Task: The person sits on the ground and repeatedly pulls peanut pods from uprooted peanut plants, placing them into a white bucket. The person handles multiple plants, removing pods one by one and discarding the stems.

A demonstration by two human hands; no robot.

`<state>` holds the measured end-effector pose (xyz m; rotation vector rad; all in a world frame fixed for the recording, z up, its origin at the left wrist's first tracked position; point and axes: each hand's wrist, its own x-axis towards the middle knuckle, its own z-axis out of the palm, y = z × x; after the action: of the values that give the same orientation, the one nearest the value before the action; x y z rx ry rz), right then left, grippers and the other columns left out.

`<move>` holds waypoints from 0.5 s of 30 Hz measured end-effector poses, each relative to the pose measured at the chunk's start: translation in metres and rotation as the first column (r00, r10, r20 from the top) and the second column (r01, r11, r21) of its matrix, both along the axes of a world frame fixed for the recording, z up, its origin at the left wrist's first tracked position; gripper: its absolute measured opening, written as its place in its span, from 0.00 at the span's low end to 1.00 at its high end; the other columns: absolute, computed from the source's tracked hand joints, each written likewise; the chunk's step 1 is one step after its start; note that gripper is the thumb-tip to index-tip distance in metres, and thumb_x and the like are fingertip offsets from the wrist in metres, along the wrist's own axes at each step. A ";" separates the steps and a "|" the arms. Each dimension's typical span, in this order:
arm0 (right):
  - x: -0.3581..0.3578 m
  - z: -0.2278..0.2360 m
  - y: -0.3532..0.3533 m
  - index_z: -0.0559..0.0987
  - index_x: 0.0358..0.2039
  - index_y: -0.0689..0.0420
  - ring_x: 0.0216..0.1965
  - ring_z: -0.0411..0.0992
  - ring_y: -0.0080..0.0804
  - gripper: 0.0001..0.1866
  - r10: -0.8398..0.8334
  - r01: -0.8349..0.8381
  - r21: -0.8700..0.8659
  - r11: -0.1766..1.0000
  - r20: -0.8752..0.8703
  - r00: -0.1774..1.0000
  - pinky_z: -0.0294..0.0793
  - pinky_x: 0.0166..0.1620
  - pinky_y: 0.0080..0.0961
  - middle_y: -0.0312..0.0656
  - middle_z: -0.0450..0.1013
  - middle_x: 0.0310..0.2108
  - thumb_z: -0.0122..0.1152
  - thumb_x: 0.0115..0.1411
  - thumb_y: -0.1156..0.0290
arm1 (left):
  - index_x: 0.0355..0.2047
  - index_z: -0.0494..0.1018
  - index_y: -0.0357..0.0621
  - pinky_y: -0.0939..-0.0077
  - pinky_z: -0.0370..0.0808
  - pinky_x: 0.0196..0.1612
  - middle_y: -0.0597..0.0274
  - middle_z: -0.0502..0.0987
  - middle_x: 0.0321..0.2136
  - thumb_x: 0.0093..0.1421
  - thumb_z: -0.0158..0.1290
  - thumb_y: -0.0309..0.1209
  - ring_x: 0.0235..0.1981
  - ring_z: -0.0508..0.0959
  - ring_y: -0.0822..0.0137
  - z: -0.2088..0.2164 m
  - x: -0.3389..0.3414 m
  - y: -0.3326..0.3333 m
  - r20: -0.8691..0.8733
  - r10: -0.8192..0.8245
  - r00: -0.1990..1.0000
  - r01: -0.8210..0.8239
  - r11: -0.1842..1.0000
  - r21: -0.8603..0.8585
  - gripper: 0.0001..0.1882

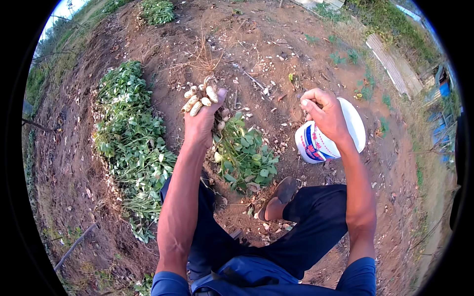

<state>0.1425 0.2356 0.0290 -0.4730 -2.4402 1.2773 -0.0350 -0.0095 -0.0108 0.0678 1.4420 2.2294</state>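
The leafy green peanut plant (249,160) with tan pods (205,101), gripped by the left hand's (199,126) fingers, points its roots (211,80) away, long axis slanting back rightward to the foliage, amid brown outdoor soil (222,24) stretching between piled green plants (131,138) and the round white bucket (302,140) near the right hand (327,114), fingers curled narrow, contents unclear.

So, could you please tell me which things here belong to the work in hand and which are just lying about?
Job: peanuts in left hand; leafy plant; bucket; probably the plant pile.
Lying about, seemingly: corrugated sheet; stick.
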 end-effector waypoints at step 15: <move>-0.038 -0.022 -0.126 0.74 0.45 0.66 0.30 0.75 0.19 0.11 0.205 -0.182 -0.311 0.933 0.046 0.978 0.77 0.33 0.22 0.39 0.78 0.33 0.63 0.67 0.73 | 0.40 0.76 0.47 0.73 0.76 0.31 0.71 0.77 0.32 0.59 0.69 0.32 0.30 0.76 0.74 -0.015 0.013 0.014 0.007 -0.062 0.998 0.061 0.994 0.095 0.13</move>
<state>0.1044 0.1094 0.0074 -0.3713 -2.4080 1.7658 -0.0220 0.0048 -0.0253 0.1303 1.3105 2.2433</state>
